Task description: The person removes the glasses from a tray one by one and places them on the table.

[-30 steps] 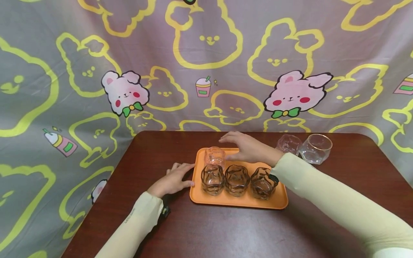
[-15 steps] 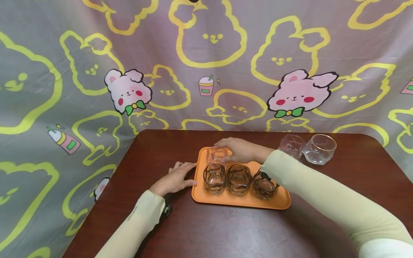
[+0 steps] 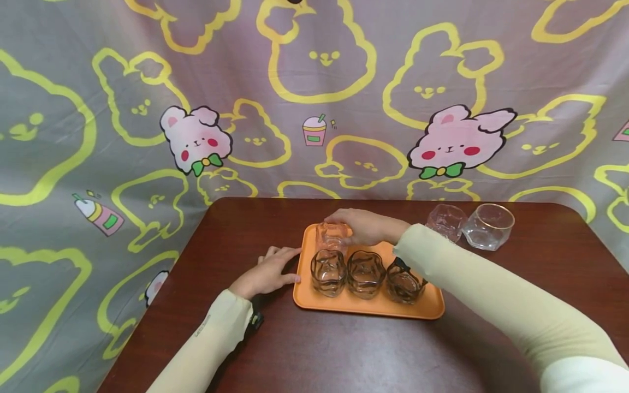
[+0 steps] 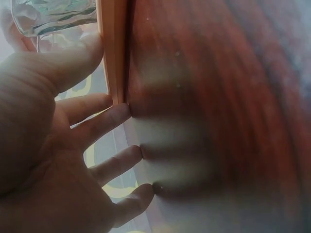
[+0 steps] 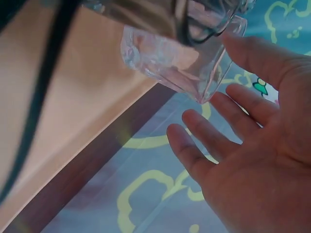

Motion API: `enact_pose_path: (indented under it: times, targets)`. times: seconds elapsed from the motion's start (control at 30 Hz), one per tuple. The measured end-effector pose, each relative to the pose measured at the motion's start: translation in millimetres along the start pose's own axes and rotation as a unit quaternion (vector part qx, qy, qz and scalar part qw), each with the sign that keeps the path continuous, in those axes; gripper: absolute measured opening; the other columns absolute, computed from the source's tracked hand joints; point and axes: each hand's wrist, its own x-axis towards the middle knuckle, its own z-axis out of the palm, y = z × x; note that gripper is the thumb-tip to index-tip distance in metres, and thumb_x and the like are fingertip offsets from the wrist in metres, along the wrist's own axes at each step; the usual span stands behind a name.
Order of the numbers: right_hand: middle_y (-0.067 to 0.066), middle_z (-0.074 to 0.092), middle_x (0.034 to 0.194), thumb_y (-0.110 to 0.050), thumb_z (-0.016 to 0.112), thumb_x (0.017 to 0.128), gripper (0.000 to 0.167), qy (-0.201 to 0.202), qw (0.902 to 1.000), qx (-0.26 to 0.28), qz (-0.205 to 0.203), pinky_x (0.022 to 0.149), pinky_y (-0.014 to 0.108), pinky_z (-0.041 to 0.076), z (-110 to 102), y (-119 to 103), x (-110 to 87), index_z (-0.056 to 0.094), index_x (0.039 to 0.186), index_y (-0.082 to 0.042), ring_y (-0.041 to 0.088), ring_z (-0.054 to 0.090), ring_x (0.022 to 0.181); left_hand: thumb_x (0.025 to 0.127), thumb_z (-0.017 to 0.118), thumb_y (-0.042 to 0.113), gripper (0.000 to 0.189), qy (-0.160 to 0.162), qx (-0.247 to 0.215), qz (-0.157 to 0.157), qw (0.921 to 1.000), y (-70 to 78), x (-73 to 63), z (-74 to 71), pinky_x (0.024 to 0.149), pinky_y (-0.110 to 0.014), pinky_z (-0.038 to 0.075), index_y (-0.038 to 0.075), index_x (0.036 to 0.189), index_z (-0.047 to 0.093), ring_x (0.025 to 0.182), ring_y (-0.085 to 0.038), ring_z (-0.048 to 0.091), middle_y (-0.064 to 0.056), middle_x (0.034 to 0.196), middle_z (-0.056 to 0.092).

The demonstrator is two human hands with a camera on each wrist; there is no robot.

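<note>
Orange and low-rimmed, the tray (image 3: 368,312) on the table (image 3: 314,352) carries a pink glass (image 3: 331,236) in its far left corner, behind three smoky glasses (image 3: 366,275) in a row. From the head, the right hand (image 3: 369,225) seems wrapped about the pink glass, yet its wrist view shows the fingers loosely straight, not curled round it. Only the left wrist view shows the left hand's (image 3: 262,275) palm, fingers spread and thumb against the tray's edge, while two other glasses (image 3: 488,232) farther right appear in the head view alone
</note>
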Motion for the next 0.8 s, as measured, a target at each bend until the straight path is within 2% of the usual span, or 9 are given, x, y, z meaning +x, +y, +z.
enact_pose_path:
  times: [0.17, 0.47, 0.8]
  targets:
    - [0.011, 0.048, 0.135, -0.008, 0.066, 0.087, 0.055, 0.001, 0.9999, 0.006, 0.01, 0.093, 0.044, 0.039, -2.3, 4.7, 5.3, 0.046, 0.138, -0.004, 0.028, 0.049, 0.117, 0.085, 0.07, 0.036, 0.072, 0.006, 0.0, 0.005, 1.0, -1.4, 1.2, 0.7, 0.088, -0.05, 0.029, 0.016, 0.145, 0.039, 0.121, -0.025, 0.034, 0.0, 0.141, 0.043]
    - [0.009, 0.045, 0.138, -0.021, 0.074, 0.084, 0.066, -0.021, 0.9983, 0.02, 0.05, 0.096, 0.044, 0.038, -4.5, 4.6, 16.9, 0.043, 0.141, -0.009, 0.027, 0.044, 0.123, 0.084, 0.07, 0.039, 0.072, -0.002, 0.005, -0.008, 1.0, -0.4, 2.7, 1.6, 0.087, -0.047, 0.028, 0.019, 0.146, 0.038, 0.12, -0.023, 0.034, 0.001, 0.142, 0.042]
    - [0.01, 0.05, 0.13, -0.021, 0.075, 0.079, 0.066, -0.016, 0.9987, 0.022, 0.044, 0.09, 0.042, 0.042, -1.2, 7.3, 24.8, 0.048, 0.138, -0.007, 0.026, 0.051, 0.114, 0.085, 0.069, 0.04, 0.072, -0.005, 0.012, -0.012, 0.9998, -1.0, 2.2, 1.2, 0.086, -0.046, 0.028, 0.02, 0.146, 0.037, 0.119, -0.022, 0.034, 0.002, 0.142, 0.042]
